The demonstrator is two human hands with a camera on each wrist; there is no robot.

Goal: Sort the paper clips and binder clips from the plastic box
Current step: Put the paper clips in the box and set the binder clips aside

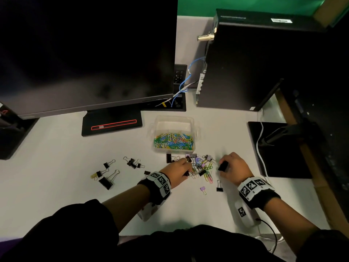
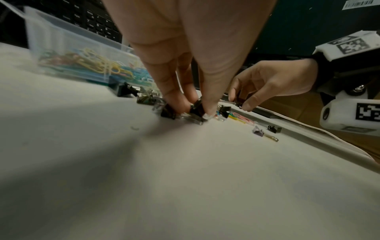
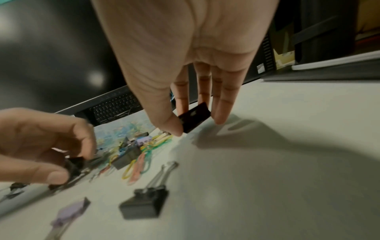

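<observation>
A clear plastic box (image 1: 191, 121) with coloured paper clips (image 1: 173, 142) stands mid-desk. Just in front lies a mixed heap of clips (image 1: 203, 165). My left hand (image 1: 178, 172) pinches a small black binder clip (image 2: 197, 108) at the heap's left edge. My right hand (image 1: 233, 167) pinches a larger black binder clip (image 3: 194, 116) between thumb and fingers, just right of the heap. Several black binder clips (image 1: 107, 173) lie grouped to the left. A lilac binder clip (image 1: 203, 189) and a black one (image 1: 219, 187) lie nearer me.
A monitor (image 1: 85, 53) on its stand (image 1: 111, 123) fills the back left. A black computer tower (image 1: 241, 67) stands at the back right, with cables (image 1: 181, 87) between. A black pad (image 1: 277, 150) with a white cable lies right of my right hand.
</observation>
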